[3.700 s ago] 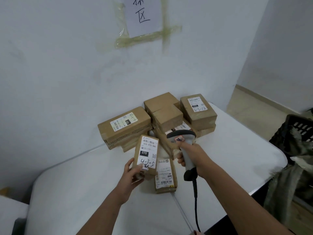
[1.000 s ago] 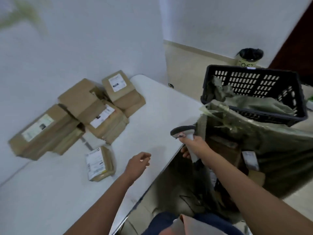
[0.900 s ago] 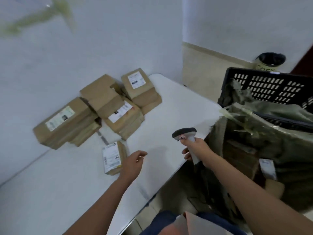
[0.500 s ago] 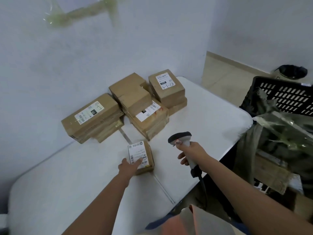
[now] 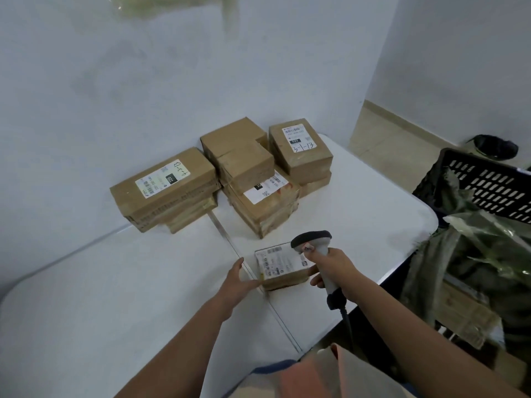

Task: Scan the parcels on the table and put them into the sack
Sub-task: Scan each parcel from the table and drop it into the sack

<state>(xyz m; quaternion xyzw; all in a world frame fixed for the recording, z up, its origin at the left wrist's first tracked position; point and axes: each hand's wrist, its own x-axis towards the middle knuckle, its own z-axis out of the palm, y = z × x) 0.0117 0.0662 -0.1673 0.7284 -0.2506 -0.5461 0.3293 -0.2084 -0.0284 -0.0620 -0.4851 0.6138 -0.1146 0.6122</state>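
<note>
Frame center: left hand fingers straight, touching small parcel on surface — right hand gripping scanner just above it.

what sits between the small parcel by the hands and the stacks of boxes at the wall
Head view: only bare white table separates the small labelled cardboard parcel from the brown cardboard box stacks, crossed by the table's seam.
</note>
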